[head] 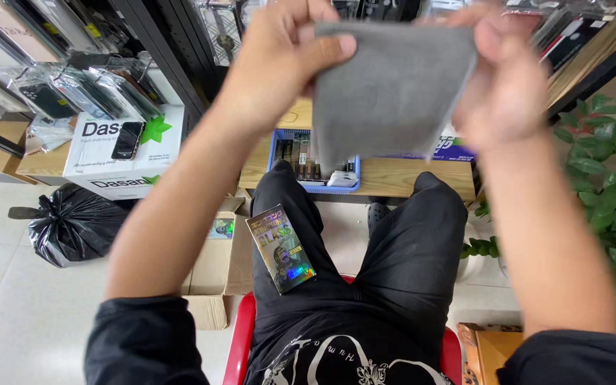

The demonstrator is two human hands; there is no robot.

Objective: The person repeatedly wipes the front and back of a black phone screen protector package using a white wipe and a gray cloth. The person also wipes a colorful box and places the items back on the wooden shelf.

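Overhead, grey cloth (391, 89); glossy packet (280, 248) on thigh

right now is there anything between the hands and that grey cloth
Nothing visible. The left hand and right hand each pinch a top corner of the grey cloth directly, and it hangs free above the lap.

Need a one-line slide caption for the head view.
Seated person's left hand and right hand hold up a grey cloth; a packet rests on the thigh.
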